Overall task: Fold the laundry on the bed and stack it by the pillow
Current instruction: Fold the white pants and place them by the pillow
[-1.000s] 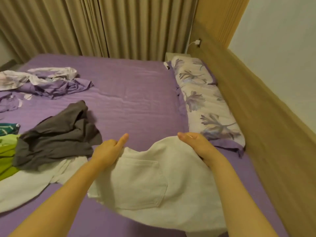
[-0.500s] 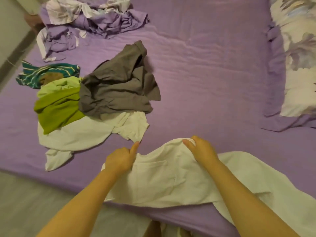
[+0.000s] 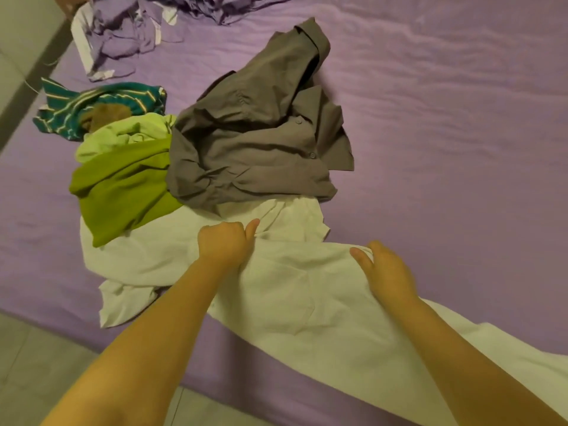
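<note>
— Hands first: what has each got?

— Left hand (image 3: 226, 245) is closed into a fist on the upper edge of the white garment (image 3: 307, 299), thumb sticking up, cloth bunched under the knuckles. Right hand (image 3: 385, 272) grips the same edge further right; its fingers curl over the hem with the thumb lying on top of the fabric.

— And the white garment itself?

— Spread over the near edge of the bed (image 3: 461, 133), on the purple sheet. Its lower right part runs off toward the corner of the view and hangs past the mattress edge. A seam or pocket outline shows faintly between the two forearms.

— Where is the remaining laundry?

— Just beyond the left hand. A second white piece (image 3: 138, 259) lies crumpled beside it, touching the held one. On top of that sit a grey buttoned shirt (image 3: 258, 133) and, to its left, an olive-green garment (image 3: 123, 192) with a paler green one (image 3: 123, 133) above it. Further back a teal striped top (image 3: 101, 103) is wrapped around something brown; I cannot tell what that is.

— Anything else on the bed?

— A heap of lilac and white cloth (image 3: 123, 35) at the far left corner, well apart from the pile. Pale floor tiles (image 3: 37, 364) show below the mattress.
</note>
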{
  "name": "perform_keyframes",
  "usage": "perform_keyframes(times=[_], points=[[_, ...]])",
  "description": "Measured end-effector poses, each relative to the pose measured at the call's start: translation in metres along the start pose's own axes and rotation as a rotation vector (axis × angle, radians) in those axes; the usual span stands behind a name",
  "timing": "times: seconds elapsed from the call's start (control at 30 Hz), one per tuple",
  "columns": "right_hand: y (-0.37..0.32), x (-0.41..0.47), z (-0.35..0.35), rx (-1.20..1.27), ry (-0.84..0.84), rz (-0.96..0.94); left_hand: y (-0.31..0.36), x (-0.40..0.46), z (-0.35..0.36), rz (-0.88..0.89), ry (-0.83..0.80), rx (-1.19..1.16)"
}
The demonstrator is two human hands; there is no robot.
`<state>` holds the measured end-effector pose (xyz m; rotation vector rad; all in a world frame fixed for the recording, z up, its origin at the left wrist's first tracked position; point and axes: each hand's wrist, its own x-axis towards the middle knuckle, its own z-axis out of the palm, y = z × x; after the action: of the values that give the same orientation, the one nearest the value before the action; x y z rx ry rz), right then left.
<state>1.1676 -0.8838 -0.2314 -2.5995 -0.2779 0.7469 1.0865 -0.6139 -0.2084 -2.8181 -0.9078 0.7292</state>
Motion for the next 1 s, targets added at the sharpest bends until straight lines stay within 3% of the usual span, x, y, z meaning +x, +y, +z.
perform_keyframes(times=[0.13,0.2,0.27,0.33,0.4,0.6,0.77,0.9,1.0], points=[[-0.001,0.020,0.009,0.041,0.029,0.033,0.019,0.001,0.017,0.079,0.372,-0.216],[-0.006,0.030,0.009,0.031,0.063,0.022,0.041,-0.011,0.023,0.203,0.548,-0.293],[-0.012,0.041,0.007,0.014,0.086,-0.012,0.073,-0.034,0.037,0.404,0.594,-0.314],[-0.016,0.051,0.004,-0.038,0.054,-0.044,0.107,-0.057,0.059,0.582,0.518,-0.304],[-0.014,0.059,0.003,-0.094,0.014,-0.076,0.126,-0.067,0.086,0.635,0.408,-0.265],[0.049,0.003,0.007,-0.323,0.042,-0.144,0.131,-0.057,0.121,0.606,0.204,-0.116],[0.126,-0.084,0.004,-0.497,0.082,-0.086,0.158,-0.080,0.097,0.566,0.166,-0.237],[0.159,-0.115,-0.008,-0.499,0.032,0.029,0.219,-0.126,0.073,0.828,0.141,-0.287],[0.168,-0.122,-0.025,-0.565,-0.014,-0.033,0.261,-0.160,0.062,0.931,0.103,-0.211]])
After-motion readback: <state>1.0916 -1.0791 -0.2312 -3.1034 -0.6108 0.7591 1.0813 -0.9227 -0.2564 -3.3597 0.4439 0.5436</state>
